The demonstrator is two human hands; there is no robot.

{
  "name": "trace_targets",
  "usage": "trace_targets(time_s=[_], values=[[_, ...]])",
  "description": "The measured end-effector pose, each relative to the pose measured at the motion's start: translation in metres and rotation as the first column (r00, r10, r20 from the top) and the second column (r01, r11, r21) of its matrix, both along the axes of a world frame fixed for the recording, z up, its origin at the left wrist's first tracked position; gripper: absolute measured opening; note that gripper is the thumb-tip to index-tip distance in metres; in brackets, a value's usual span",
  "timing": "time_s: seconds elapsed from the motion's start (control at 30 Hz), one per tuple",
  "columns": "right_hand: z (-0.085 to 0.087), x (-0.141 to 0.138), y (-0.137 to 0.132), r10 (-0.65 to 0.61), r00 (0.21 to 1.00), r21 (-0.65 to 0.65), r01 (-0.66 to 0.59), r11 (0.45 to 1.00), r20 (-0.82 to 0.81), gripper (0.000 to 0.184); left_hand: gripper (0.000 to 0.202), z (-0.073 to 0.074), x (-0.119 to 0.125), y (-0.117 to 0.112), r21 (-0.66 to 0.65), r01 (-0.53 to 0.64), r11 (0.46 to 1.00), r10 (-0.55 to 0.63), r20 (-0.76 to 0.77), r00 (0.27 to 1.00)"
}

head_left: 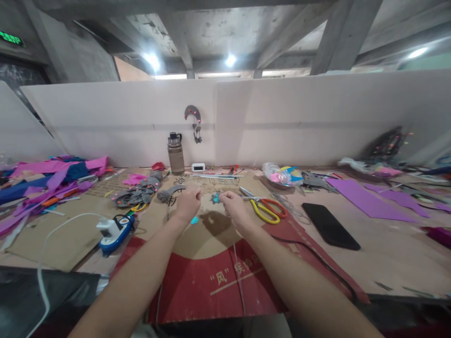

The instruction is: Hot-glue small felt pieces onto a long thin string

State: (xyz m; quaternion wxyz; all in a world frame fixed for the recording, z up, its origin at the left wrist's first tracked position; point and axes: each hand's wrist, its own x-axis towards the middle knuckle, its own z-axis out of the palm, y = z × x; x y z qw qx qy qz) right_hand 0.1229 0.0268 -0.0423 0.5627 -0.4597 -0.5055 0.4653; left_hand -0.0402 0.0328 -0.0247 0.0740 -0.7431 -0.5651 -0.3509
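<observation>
My right hand (233, 206) pinches a small grey felt piece with a teal centre (215, 198), above the cardboard sheet (188, 244). To its left, my left hand (188, 204) is closed with its fingers curled; what it holds, if anything, is hidden. The two hands are apart. Just below my left hand lies a small teal scrap (194, 220). Beside my right hand rest scissors (264, 209) with red and yellow handles, their blades towards the hand. A grey felt crescent (172, 191) lies behind my left hand.
At left are grey felt pieces (136, 195), a blue power strip (116, 237) and colourful felt scraps (70, 171). A bottle (175, 155) stands by the partition (141, 108), where a crescent ornament (193, 115) hangs. At right lie a phone (330, 226) and purple felt (368, 199).
</observation>
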Motion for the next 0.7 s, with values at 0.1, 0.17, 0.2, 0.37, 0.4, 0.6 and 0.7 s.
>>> trace_targets(time_s=[0.1,0.17,0.2,0.37,0.4,0.6,0.7], values=[[-0.001,-0.001,-0.001,0.005,1.000,-0.026,-0.005,1.000,-0.015,0.013,0.018,0.000,0.008,-0.009,-0.005,-0.054,0.999,0.052,-0.137,0.989],[-0.001,0.001,0.000,-0.003,1.000,-0.041,0.002,0.999,-0.023,0.012,0.019,0.001,0.013,-0.013,-0.006,-0.095,0.995,0.093,-0.171,0.981],[-0.001,0.002,0.001,-0.018,1.000,-0.038,0.017,0.999,-0.017,0.012,0.020,0.001,0.016,-0.014,0.015,-0.122,0.992,0.123,-0.169,0.978],[0.000,0.012,0.007,-0.126,0.984,0.072,0.117,0.990,0.128,0.010,0.050,0.002,0.018,-0.014,0.084,-0.152,0.985,0.167,-0.223,0.961],[0.001,0.013,0.007,-0.149,0.970,0.116,0.128,0.985,0.191,0.011,0.058,0.001,0.017,-0.014,0.082,-0.179,0.981,0.193,-0.239,0.952],[0.006,0.012,-0.003,-0.303,0.775,0.387,0.082,0.918,0.554,0.011,0.082,-0.006,0.018,-0.012,0.059,-0.255,0.965,0.261,-0.320,0.911],[0.005,0.009,-0.005,-0.320,0.726,0.428,0.039,0.903,0.609,0.011,0.087,-0.010,0.019,-0.010,0.041,-0.259,0.965,0.257,-0.334,0.907]])
